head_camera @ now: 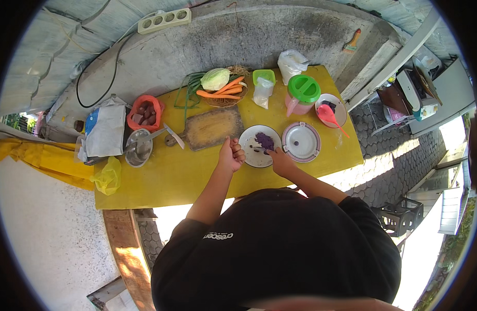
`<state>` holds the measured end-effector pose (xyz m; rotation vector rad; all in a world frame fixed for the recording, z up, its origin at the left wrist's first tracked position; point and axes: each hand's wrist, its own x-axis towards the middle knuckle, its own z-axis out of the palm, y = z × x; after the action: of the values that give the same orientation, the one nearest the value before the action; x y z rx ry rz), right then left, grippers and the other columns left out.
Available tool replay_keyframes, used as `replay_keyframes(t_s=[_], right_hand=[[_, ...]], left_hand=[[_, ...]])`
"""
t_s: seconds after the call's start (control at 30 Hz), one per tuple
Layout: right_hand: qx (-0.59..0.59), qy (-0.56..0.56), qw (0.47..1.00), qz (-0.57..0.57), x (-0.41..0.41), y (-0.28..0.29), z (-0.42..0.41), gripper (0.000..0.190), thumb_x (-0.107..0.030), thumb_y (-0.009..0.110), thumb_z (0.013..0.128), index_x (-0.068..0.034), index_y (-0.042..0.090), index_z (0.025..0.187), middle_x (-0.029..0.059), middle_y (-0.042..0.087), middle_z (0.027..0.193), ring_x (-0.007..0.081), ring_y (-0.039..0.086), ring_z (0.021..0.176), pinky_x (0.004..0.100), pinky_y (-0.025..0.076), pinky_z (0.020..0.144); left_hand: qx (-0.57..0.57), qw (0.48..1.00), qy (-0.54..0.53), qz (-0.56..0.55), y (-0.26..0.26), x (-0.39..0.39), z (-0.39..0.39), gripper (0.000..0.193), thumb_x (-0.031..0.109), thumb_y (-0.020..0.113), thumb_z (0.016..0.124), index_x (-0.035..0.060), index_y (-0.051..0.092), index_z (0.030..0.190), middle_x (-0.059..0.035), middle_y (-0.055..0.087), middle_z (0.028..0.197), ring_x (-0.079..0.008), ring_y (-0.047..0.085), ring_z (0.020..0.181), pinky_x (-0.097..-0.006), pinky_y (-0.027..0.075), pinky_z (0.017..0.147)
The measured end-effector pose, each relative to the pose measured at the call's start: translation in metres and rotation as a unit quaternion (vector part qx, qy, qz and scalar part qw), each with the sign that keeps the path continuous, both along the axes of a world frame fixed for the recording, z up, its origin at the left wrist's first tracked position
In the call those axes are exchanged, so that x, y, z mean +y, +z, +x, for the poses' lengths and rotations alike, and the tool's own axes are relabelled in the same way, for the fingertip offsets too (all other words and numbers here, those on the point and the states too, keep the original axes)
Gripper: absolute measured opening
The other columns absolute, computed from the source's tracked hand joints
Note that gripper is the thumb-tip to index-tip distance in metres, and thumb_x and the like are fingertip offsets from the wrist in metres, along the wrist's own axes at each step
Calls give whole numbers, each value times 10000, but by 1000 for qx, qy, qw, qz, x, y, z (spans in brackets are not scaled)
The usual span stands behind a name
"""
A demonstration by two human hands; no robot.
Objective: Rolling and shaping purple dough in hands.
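Observation:
A white enamel plate point(254, 157) with a dark rim lies before me, bearing a mound of purple mash point(264, 140) and a few small dark bits. At its right rim my right hand point(282, 161) grips a metal utensil, perhaps a spoon or fork, whose tip touches the food. My left hand point(232, 154) is raised at the plate's left rim with curled fingers; whether something small is inside cannot be told. Close on the right, a patterned plate point(301, 155) holds one small purple ball point(296, 143). A bowl point(341, 116) behind it contains dark purple pieces and a pink ladle point(326, 113).
Left of the plates lie a wooden cutting board point(215, 126), a knife point(174, 136) and a metal bowl point(139, 159). Farther back stand a red bag point(157, 107) of tubers, a vegetable basket point(223, 103), a green container point(263, 72) and a green-lidded pitcher point(298, 105).

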<state>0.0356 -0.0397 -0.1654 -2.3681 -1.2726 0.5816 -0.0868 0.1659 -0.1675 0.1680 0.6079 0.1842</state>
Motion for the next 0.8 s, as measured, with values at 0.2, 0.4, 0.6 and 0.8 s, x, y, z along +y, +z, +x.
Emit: replay_keyframes(t_s=[0.2, 0.4, 0.6, 0.8], right_hand=[[-41, 63, 996, -54, -2, 4, 3, 447, -99, 492, 852, -106, 499, 1298, 197, 506, 1174, 383, 607, 951, 441, 514, 790], [-85, 31, 996, 13, 16, 87, 30, 376, -176, 584, 846, -146, 581, 1220, 121, 582, 1068, 270, 619, 945, 414, 500, 757], [-191, 68, 940, 274, 41, 136, 2, 349, -205, 702, 767, -187, 658, 1114, -13, 665, 1058, 201, 537, 1197, 536, 283, 980], [-170, 36, 942, 286, 31, 133, 13, 243, -161, 695, 765, -189, 688, 1006, -24, 687, 1001, 185, 553, 1195, 559, 242, 1022]], left_hand=[[-61, 993, 5, -100, 33, -1, 5, 366, 382, 459, 971, 44, 594, 1006, -45, 587, 772, -187, 576, 667, -278, 532, 637], [-54, 997, -42, 42, 69, -9, 11, 307, 234, 443, 987, 1, 541, 1161, -169, 595, 1184, -340, 617, 1046, -444, 519, 933], [-223, 967, -122, 8, 61, -18, 18, 308, 179, 420, 992, 3, 482, 1238, -178, 595, 1176, -302, 599, 1094, -418, 515, 942], [-187, 962, -180, 90, 90, -30, 26, 357, 274, 407, 1006, 7, 478, 1233, -174, 600, 1165, -278, 574, 1134, -413, 458, 1004]])
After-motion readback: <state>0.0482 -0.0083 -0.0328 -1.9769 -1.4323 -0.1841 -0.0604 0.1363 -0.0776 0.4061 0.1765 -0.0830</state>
